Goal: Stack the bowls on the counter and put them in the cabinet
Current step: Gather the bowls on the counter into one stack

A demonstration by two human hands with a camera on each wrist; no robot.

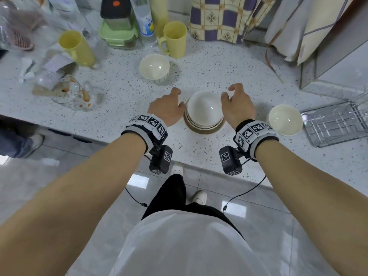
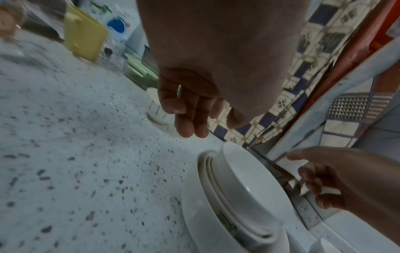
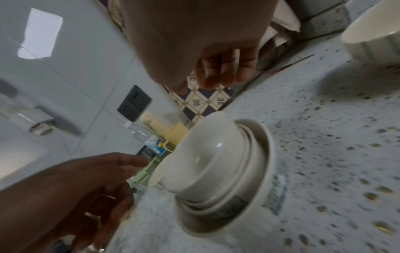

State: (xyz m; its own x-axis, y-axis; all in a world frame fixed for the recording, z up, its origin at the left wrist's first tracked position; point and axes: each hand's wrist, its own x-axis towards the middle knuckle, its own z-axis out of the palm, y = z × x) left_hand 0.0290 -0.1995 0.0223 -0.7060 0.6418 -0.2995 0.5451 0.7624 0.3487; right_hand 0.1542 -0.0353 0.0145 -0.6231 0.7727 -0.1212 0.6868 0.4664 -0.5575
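Note:
A stack of white bowls [image 1: 204, 112] [image 2: 240, 193] [image 3: 220, 171] stands near the counter's front edge, smaller ones nested in a wide bottom bowl. My left hand [image 1: 169, 106] [image 2: 190, 116] hovers just left of the stack, fingers loosely curled, holding nothing. My right hand [image 1: 237, 102] [image 3: 223, 71] hovers just right of it, fingers relaxed and apart from the rim. A loose cream bowl [image 1: 154, 67] sits farther back on the counter. Another cream bowl [image 1: 285, 119] [image 3: 376, 32] sits to the right of the stack.
Two yellow mugs [image 1: 76, 47] [image 1: 175, 38], a green lidded box [image 1: 118, 34], a bottle [image 1: 145, 18] and a glass jug [image 1: 69, 92] crowd the back left. A metal drying tray [image 1: 336, 122] lies at right. A patterned cloth [image 1: 221, 16] hangs behind.

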